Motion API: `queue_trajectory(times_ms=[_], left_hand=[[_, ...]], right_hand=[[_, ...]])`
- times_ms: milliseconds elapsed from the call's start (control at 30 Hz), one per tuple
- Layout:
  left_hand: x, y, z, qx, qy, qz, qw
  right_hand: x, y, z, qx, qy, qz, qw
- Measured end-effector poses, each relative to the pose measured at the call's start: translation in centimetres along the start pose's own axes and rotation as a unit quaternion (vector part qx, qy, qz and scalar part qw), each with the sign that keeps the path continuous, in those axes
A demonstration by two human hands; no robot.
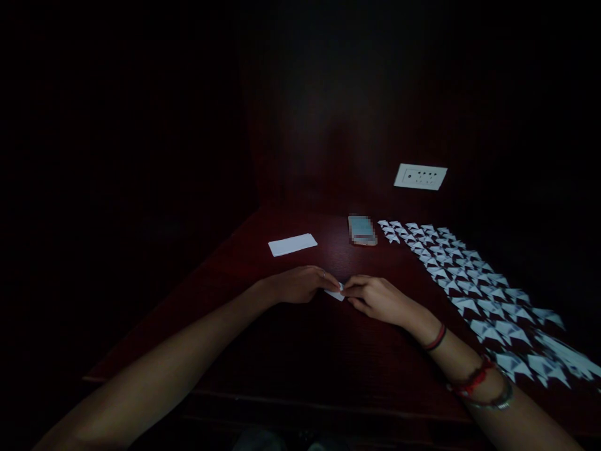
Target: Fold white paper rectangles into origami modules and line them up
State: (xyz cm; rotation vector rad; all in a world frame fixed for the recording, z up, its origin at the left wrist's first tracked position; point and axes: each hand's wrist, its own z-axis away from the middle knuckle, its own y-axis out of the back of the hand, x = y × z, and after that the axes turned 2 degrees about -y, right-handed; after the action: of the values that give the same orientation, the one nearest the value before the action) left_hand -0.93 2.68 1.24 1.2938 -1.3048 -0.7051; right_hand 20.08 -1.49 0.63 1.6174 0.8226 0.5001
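My left hand (300,284) and my right hand (375,299) meet at the middle of a dark red table (282,351). Between their fingertips is a small white piece of folded paper (336,293), pinched from both sides and pressed against the tabletop. Most of the paper is hidden under the fingers. My left hand wears a ring, and my right wrist carries red and dark bands and a metal bangle.
A white paper strip (292,244) lies beyond my left hand. A small blurred stack (362,230) sits farther back. Several folded white paper pieces (474,294) lie in rows along the right side. A white wall socket (420,176) is behind. Surroundings are dark.
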Motion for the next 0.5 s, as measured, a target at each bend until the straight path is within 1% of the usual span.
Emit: queue_trajectory(times_ms=[300,400,500], left_hand=[[-0.4,-0.3,0.1,-0.006,-0.014,-0.049,0.999],[-0.4,-0.5,0.4,0.003,-0.011,-0.095,0.995],[-0.3,-0.6,0.7,0.005,0.003,-0.130,0.991]], right_hand=[[-0.1,0.7,0.1,-0.007,0.015,-0.003,1.000],[0.4,0.7,0.3,0.011,0.007,0.001,1.000],[1.1,0.7,0.3,0.044,-0.012,0.005,0.999]])
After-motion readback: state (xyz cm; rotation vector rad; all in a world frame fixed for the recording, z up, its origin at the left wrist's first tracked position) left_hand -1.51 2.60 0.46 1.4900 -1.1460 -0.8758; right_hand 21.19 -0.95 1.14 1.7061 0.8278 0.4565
